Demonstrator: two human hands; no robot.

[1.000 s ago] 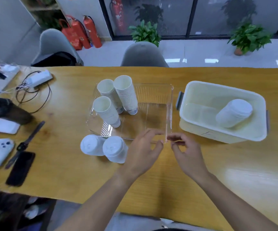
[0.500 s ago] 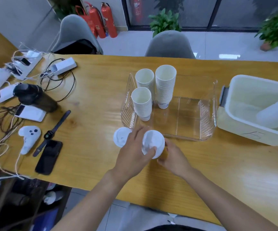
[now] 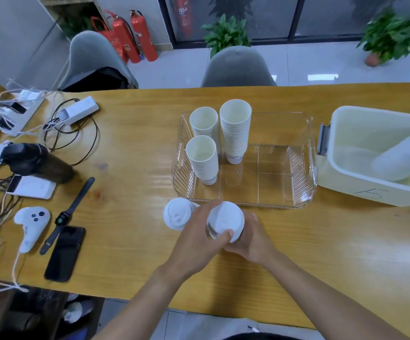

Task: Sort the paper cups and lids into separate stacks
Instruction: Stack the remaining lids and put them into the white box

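Both hands hold one lidded white paper cup (image 3: 225,220) just in front of the clear tray (image 3: 304,195). My left hand (image 3: 200,238) grips the lid from the left, thumb over its near rim. My right hand (image 3: 253,239) wraps the cup body from the right and below. A second lidded cup (image 3: 176,213) lies on the table just left of them. Three stacks of open paper cups (image 3: 235,128) stand upright in the tray's left part. A white stack of lids (image 3: 400,158) lies on its side in the cream bin (image 3: 341,177).
The wooden table (image 3: 137,168) carries a black phone (image 3: 65,252), a smartwatch (image 3: 62,218), a white controller (image 3: 30,224), a dark flask (image 3: 35,163), chargers and tangled cables at the left. Two grey chairs (image 3: 238,67) stand behind the far edge.
My hands went from the tray's front edge to the lidded cup and grasped it, then lifted it slightly. The view swung left, so the cream bin now sits at the right edge.
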